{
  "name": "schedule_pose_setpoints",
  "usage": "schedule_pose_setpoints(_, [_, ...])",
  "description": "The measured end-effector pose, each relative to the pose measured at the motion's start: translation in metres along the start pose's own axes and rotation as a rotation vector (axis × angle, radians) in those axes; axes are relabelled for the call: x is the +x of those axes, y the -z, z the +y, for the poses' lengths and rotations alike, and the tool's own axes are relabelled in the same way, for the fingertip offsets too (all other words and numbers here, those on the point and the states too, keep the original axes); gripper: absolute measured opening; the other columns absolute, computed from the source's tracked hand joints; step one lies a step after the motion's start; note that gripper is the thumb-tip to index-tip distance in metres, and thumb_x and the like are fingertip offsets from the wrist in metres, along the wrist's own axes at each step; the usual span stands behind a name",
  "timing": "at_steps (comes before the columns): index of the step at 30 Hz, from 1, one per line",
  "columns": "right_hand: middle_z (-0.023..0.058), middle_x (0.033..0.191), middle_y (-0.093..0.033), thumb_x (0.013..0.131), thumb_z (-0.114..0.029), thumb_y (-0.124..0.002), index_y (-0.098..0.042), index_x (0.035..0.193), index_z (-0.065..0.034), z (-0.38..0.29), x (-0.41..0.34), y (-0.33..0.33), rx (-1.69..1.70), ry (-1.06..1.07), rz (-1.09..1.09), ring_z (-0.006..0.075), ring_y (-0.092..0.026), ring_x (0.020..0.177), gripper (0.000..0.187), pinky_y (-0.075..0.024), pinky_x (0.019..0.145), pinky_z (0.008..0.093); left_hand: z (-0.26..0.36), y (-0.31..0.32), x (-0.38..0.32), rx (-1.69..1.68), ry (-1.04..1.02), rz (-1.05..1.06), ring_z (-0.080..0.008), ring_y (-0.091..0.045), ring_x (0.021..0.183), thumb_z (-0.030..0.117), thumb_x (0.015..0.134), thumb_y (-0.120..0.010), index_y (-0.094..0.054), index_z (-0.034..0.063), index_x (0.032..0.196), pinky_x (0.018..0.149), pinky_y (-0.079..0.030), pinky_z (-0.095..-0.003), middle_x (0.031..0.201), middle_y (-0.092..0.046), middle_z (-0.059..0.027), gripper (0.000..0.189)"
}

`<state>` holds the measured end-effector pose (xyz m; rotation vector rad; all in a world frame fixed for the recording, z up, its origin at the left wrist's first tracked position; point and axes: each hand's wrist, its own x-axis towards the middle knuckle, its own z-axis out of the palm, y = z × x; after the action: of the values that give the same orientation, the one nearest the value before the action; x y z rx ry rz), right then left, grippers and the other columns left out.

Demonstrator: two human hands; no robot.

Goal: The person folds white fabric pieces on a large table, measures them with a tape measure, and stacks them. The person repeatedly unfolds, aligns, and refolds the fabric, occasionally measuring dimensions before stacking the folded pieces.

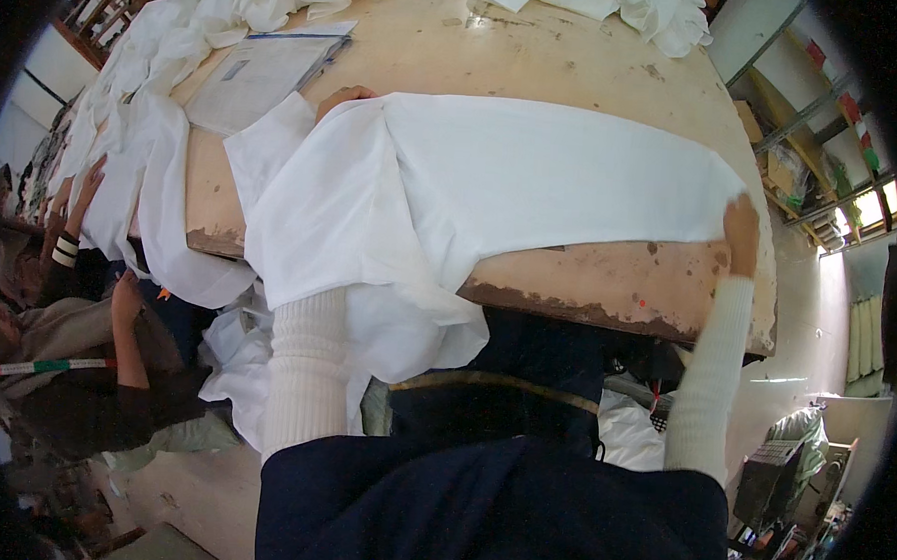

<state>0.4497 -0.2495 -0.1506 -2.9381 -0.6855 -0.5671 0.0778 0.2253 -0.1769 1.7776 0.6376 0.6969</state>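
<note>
A white cloth garment (324,214) lies over the near edge of a worn, pale table (563,60). Its long, sleeve-like panel (573,173) is spread flat to the right, with a seam at the panel's left end. My left forearm passes beneath the cloth, and part of my left hand (345,100) shows past the garment's far edge; its fingers are mostly hidden. At the panel's right end, my right hand (741,229) touches the cloth edge, slightly blurred, so its grip is unclear. Loose folds of the garment (424,331) hang off the table in front of me.
A flat plastic folder (266,69) lies beyond my left hand. White cloth is heaped along the table's left and far sides (158,57). At the left, other people's hands (89,182) handle white cloth (162,215). Metal-framed shelves (800,138) stand at the right.
</note>
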Motion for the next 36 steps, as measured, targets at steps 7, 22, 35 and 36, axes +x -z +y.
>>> schedule_pose_setpoints(7, [0.0161, 0.115, -0.049, 0.087, -0.019, -0.043, -0.049, 0.116, -0.0046, -0.361, -0.125, 0.116, 1.031, 0.963, 0.108, 0.0296, -0.047, 0.106, 0.033, -0.0402, 0.085, 0.0455, 0.003, -0.023, -0.022, 0.314, -0.222, 0.036, -0.0162, -0.058, 0.075, 0.013, 0.079, -0.059, -0.064, 0.0045, 0.088, 0.068, -0.046, -0.0272, 0.083, -0.063, -0.0072, 0.013])
schedule_pose_setpoints(22, [0.0072, 0.101, -0.062, 0.078, -0.018, -0.053, -0.065, 0.103, -0.0125, -0.528, -0.264, 0.155, 0.227, 1.527, -0.516, 0.0289, -0.058, 0.094, 0.028, -0.0427, 0.075, 0.0516, 0.047, -0.014, -0.071, 0.47, -0.316, 0.066, -0.0181, -0.058, 0.075, 0.013, 0.077, -0.062, -0.065, 0.0051, 0.087, 0.068, -0.046, -0.028, 0.082, -0.063, -0.008, 0.013])
schedule_pose_setpoints(35, [0.0084, 0.103, -0.058, 0.084, 0.001, -0.051, -0.053, 0.107, 0.0031, -0.205, -0.112, 0.113, 1.347, 0.118, 0.239, 0.0138, -0.055, 0.093, 0.023, -0.0436, 0.083, 0.026, 0.017, -0.001, -0.008, 0.517, -0.272, 0.185, -0.0199, -0.059, 0.075, 0.013, 0.074, -0.065, -0.065, 0.0057, 0.085, 0.069, -0.046, -0.0287, 0.081, -0.063, -0.0087, 0.013])
schedule_pose_setpoints(36, [0.0086, 0.101, -0.058, 0.084, -0.005, -0.054, -0.054, 0.105, 0.0005, -0.162, -0.119, 0.085, 0.969, -0.085, 0.167, 0.0148, -0.054, 0.086, 0.022, -0.0444, 0.078, 0.0276, 0.018, -0.005, -0.005, 0.508, -0.263, 0.165, -0.02, -0.059, 0.075, 0.013, 0.074, -0.066, -0.065, 0.0057, 0.085, 0.069, -0.046, -0.0288, 0.081, -0.063, -0.0088, 0.013])
